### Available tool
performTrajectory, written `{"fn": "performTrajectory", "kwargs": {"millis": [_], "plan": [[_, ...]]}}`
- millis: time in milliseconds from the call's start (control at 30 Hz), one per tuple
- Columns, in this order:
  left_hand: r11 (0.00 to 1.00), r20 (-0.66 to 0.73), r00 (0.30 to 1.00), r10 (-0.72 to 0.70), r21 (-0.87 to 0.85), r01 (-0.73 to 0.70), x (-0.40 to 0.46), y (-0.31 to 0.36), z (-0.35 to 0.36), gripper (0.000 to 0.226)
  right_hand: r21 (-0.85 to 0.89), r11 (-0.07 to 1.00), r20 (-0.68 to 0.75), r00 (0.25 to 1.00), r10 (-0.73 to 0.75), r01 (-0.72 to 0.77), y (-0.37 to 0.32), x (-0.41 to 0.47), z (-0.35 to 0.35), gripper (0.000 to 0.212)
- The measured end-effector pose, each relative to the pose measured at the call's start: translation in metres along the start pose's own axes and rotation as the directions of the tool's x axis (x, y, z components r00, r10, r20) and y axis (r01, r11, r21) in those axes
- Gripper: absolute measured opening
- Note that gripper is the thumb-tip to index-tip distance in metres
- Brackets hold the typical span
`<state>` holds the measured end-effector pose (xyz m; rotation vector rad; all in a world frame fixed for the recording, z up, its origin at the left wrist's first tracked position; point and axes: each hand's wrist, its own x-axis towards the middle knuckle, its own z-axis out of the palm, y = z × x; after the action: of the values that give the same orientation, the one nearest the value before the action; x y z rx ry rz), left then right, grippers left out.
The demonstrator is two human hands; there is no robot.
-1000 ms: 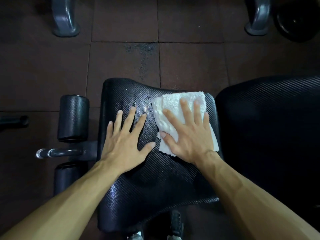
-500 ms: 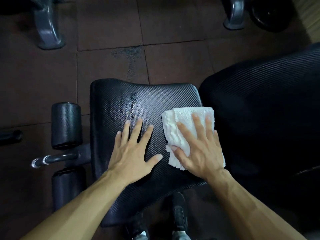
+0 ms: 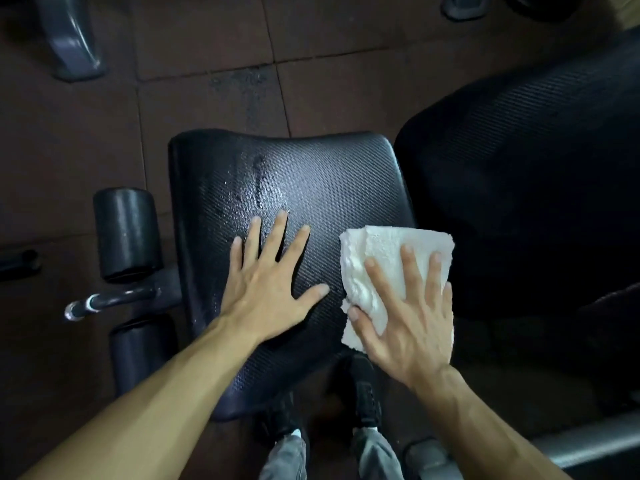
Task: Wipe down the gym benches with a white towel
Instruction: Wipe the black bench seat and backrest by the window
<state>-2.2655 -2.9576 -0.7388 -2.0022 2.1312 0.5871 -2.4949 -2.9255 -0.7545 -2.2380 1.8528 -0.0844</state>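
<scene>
Head view: I see my right grip (image 3: 410,318) flat, fingers straight, pressing the white towel (image 3: 384,261) on the table (image 3: 329,181); my left grip (image 3: 268,292) spread flat beside it.

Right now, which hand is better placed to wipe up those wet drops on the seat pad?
The right hand: it already presses the white towel flat on the seat pad. The left hand lies bare beside the wet drops.

Bare forearms, grey trousers (image 3: 287,455), black shoes (image 3: 365,393).
</scene>
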Motion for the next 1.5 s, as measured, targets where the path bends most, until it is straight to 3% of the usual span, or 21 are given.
{"fn": "performTrajectory", "kwargs": {"millis": [333, 833, 1133, 1500], "plan": [[0.999, -0.073, 0.997, 0.039, -0.02, -0.041, -0.035, -0.029, 0.015, 0.094, -0.083, 0.995, 0.112, 0.992, -0.048, 0.058, -0.033, 0.004, 0.002, 0.082], [0.987, -0.07, 0.997, -0.025, -0.159, 0.013, -0.067, -0.057, 0.017, 0.094, -0.028, 0.997, 0.171, 0.983, -0.066, 0.072, -0.087, 0.002, 0.01, 0.08], [0.969, -0.049, 0.983, -0.178, -0.183, 0.166, -0.013, -0.064, -0.012, 0.089, -0.035, 0.999, 0.22, 0.975, -0.013, 0.021, -0.086, 0.055, 0.002, 0.084], [0.957, -0.014, 0.986, -0.164, -0.245, 0.155, 0.037, -0.09, -0.036, 0.094, -0.046, 0.997, 0.248, 0.968, -0.046, 0.059, -0.093, 0.136, -0.008, 0.084]]}}
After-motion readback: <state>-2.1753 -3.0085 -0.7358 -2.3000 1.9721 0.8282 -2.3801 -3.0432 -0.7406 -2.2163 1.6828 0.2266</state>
